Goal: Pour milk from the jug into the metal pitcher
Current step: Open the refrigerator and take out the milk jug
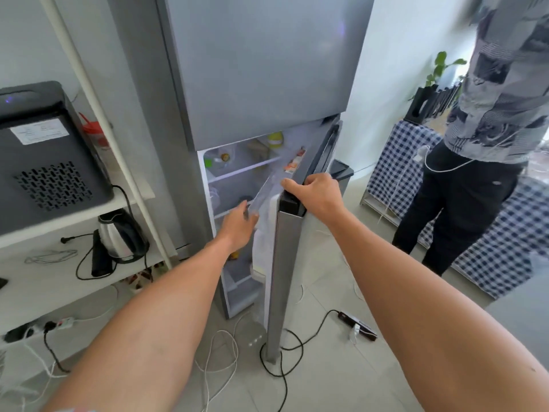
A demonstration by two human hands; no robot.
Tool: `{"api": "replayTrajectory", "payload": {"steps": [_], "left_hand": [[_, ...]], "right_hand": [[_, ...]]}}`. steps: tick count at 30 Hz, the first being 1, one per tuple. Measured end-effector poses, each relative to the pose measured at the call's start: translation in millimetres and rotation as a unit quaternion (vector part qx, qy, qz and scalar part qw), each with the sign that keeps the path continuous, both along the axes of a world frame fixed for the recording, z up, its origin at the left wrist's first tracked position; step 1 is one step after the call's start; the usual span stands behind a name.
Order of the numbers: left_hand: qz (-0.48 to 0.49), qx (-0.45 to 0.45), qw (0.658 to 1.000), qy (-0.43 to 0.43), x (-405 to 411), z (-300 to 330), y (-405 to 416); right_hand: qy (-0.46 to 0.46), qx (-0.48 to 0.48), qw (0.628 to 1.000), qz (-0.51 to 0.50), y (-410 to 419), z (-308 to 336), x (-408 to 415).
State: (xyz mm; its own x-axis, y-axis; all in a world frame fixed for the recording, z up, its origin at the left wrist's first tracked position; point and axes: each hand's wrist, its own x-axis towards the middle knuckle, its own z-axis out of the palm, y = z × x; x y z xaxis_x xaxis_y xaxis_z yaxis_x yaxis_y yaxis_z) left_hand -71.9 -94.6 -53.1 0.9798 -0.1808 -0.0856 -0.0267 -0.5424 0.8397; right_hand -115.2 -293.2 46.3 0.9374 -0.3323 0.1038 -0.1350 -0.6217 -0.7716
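The grey fridge's lower door [277, 263] stands open towards me. My right hand [312, 194] is clamped over the door's top edge. My left hand [237, 227] reaches into the gap between the fridge shelves and the door's inner side. Its fingertips are at a white container [264, 233], possibly the milk jug, which sits in the door rack behind a clear rail. Whether those fingers have closed on it is hidden. No metal pitcher is in view.
Another person [481, 144] stands at the right beside a blue checked cloth [395, 162]. White shelving at the left holds a black appliance [44, 156] and a kettle [118, 236]. Cables and a power strip [358, 325] lie on the tiled floor around the fridge.
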Motion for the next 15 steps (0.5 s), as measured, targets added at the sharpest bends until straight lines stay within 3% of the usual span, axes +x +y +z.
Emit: {"api": "replayTrajectory", "payload": {"steps": [3, 9, 15], "left_hand": [[-0.014, -0.023, 1.0, -0.002, -1, -28, -30], [-0.03, -0.009, 0.999, -0.012, -57, 0, -87], [-0.048, -0.01, 0.999, 0.003, -72, -5, -138]], "right_hand": [[0.028, -0.01, 0.999, -0.016, -28, 6, -22], [0.057, -0.06, 0.995, -0.052, -79, 20, -60], [0.015, -0.044, 0.995, -0.09, -139, 15, -93]]}}
